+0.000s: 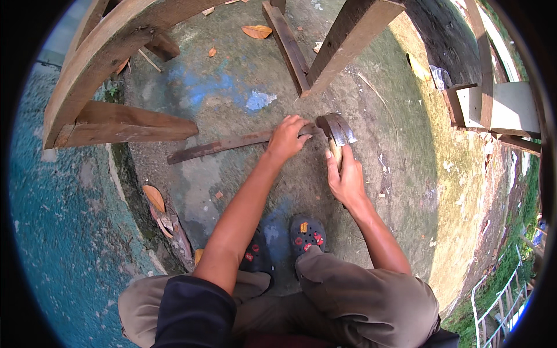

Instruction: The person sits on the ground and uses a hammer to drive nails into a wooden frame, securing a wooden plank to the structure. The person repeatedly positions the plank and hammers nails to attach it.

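A claw hammer (pixel 336 128) is gripped in my right hand (pixel 348 181), its pale handle short in the palm and its dark, worn metal head up at the far end. Just left of the hammer head, my left hand (pixel 286 138) closes over the right end of a narrow, weathered wooden strip (pixel 216 149). That strip lies on the concrete, slanting down toward the left. The hammer's face is close to the strip's end and my left fingertips; whether it touches the strip, I cannot tell. My left fingers partly hide the strip's end.
A wooden frame (pixel 96 68) with a leg (pixel 136 123) stands at the left, beside a blue-green wall (pixel 64 220). Another timber leg (pixel 348 43) rises ahead. My clog (pixel 308 233) rests near the strip. Dry leaves (pixel 256 31) lie on the stained concrete floor (pixel 400 174).
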`<state>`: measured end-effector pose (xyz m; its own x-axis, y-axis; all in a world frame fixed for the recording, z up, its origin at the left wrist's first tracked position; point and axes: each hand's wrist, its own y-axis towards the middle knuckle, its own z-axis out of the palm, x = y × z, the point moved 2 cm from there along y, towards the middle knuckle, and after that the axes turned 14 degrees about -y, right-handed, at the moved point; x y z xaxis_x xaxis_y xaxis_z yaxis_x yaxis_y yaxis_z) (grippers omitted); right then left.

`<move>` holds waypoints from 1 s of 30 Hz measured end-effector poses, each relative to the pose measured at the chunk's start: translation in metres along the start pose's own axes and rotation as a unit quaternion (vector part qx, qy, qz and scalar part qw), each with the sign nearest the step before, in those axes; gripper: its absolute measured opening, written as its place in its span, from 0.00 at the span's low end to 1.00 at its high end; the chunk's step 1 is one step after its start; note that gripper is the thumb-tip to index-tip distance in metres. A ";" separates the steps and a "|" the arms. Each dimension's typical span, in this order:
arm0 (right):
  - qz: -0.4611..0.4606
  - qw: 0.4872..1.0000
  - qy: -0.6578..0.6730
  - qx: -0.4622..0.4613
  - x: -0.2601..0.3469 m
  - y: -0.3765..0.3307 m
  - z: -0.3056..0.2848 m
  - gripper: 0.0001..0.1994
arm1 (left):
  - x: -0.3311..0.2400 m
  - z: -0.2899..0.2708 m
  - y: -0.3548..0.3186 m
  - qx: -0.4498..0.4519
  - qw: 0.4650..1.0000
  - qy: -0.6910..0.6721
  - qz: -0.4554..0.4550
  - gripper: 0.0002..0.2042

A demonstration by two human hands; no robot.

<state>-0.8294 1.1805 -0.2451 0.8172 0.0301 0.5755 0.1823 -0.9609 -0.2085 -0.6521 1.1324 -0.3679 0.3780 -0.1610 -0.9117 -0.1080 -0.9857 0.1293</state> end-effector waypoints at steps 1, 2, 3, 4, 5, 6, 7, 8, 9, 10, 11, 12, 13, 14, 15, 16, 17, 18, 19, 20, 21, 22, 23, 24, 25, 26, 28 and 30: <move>-0.003 1.000 0.013 -0.014 0.002 -0.002 -0.002 0.17 | 0.001 0.000 -0.001 -0.004 1.000 0.003 0.003 0.20; -0.007 0.999 0.027 -0.027 0.006 -0.004 -0.002 0.17 | 0.002 0.000 -0.002 -0.008 1.000 0.006 0.007 0.20; -0.010 0.998 0.041 -0.042 0.007 -0.006 -0.003 0.16 | 0.001 0.000 -0.002 -0.008 1.000 0.010 0.012 0.20; -0.010 0.999 0.022 -0.032 0.003 -0.004 0.000 0.17 | 0.001 0.000 -0.002 -0.009 1.000 0.014 0.016 0.20; -0.010 1.000 0.003 -0.021 -0.004 -0.001 0.009 0.17 | -0.001 -0.001 -0.002 -0.010 1.000 0.020 0.021 0.20; -0.012 1.000 -0.017 -0.014 -0.009 0.002 0.014 0.17 | -0.002 -0.001 -0.002 -0.014 0.999 0.018 0.025 0.20; -0.016 1.000 -0.013 -0.017 -0.012 0.005 0.013 0.17 | -0.004 0.000 -0.001 -0.018 0.999 0.018 0.032 0.20; -0.022 1.000 -0.009 -0.020 -0.015 0.003 0.011 0.17 | -0.006 0.002 -0.002 -0.023 0.999 0.019 0.040 0.20; -0.034 0.999 -0.001 -0.027 -0.013 0.006 0.011 0.17 | -0.004 0.001 -0.003 -0.023 0.999 0.020 0.035 0.20; -0.015 0.999 0.025 -0.021 -0.003 0.003 0.008 0.18 | -0.002 -0.003 -0.006 -0.027 0.999 0.025 0.033 0.20; -0.013 0.999 0.022 -0.034 -0.004 -0.001 0.007 0.19 | -0.004 -0.001 -0.006 -0.023 0.999 0.023 0.030 0.20; -0.047 0.996 0.029 -0.070 -0.006 -0.004 0.009 0.21 | -0.006 -0.002 -0.005 -0.022 0.999 0.024 0.030 0.20; -0.056 0.996 0.019 -0.061 -0.006 -0.005 0.009 0.21 | -0.007 -0.002 -0.005 -0.024 0.999 0.027 0.029 0.20; -0.015 1.000 -0.014 -0.009 -0.007 -0.001 0.010 0.20 | -0.007 -0.001 -0.005 -0.026 0.999 0.031 0.028 0.20; -0.029 0.999 -0.023 -0.004 -0.007 0.002 0.007 0.19 | -0.008 0.000 -0.003 -0.023 0.999 0.034 0.027 0.19; -0.040 0.999 -0.033 0.003 -0.009 0.003 0.005 0.18 | -0.007 0.003 -0.003 -0.018 0.999 0.036 0.023 0.19; -0.041 0.999 -0.020 -0.019 -0.007 0.002 0.002 0.18 | -0.005 0.010 -0.002 -0.021 0.999 0.037 0.029 0.19; -0.039 0.999 -0.005 -0.038 -0.004 -0.002 0.000 0.18 | -0.002 0.014 -0.001 -0.020 0.999 0.038 0.032 0.19; -0.040 0.998 0.010 -0.047 0.003 -0.007 0.003 0.18 | -0.003 0.006 -0.003 -0.023 0.999 0.039 0.031 0.19; -0.041 0.998 -0.001 -0.046 0.005 -0.005 0.007 0.18 | -0.003 -0.001 -0.003 -0.024 0.999 0.039 0.030 0.19; -0.034 0.998 -0.017 -0.043 0.003 -0.007 0.012 0.19 | -0.004 -0.001 -0.006 -0.021 0.999 0.031 0.026 0.19; -0.025 0.998 -0.032 -0.040 0.001 -0.006 0.014 0.19 | -0.005 -0.002 -0.006 -0.022 0.999 0.027 0.026 0.19; -0.033 0.998 -0.021 -0.039 0.000 -0.003 0.014 0.20 | -0.006 -0.003 -0.005 -0.024 0.999 0.027 0.028 0.19; -0.039 0.999 -0.010 -0.035 -0.002 -0.002 0.013 0.20 | -0.006 -0.002 -0.006 -0.026 0.999 0.027 0.026 0.19; -0.046 0.998 0.001 -0.031 -0.001 0.000 0.012 0.20 | -0.007 -0.002 -0.006 -0.027 0.999 0.026 0.025 0.19; -0.035 0.999 0.015 -0.036 0.000 -0.001 0.010 0.20 | -0.007 -0.002 -0.006 -0.025 0.999 0.024 0.024 0.19; -0.010 0.998 0.043 -0.042 0.007 -0.008 0.002 0.20 | -0.008 -0.002 -0.007 -0.020 0.999 0.019 0.020 0.19; -0.029 0.998 0.006 -0.053 -0.006 0.003 0.014 0.19 | -0.008 -0.004 -0.003 -0.024 0.998 0.037 0.038 0.20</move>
<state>-0.8264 1.1809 -0.2604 0.8000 0.0839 0.5941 0.1702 -0.9812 -0.0906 -0.6510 1.1364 -0.3596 0.4371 -0.2360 -0.8679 -0.0954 -0.9717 0.2161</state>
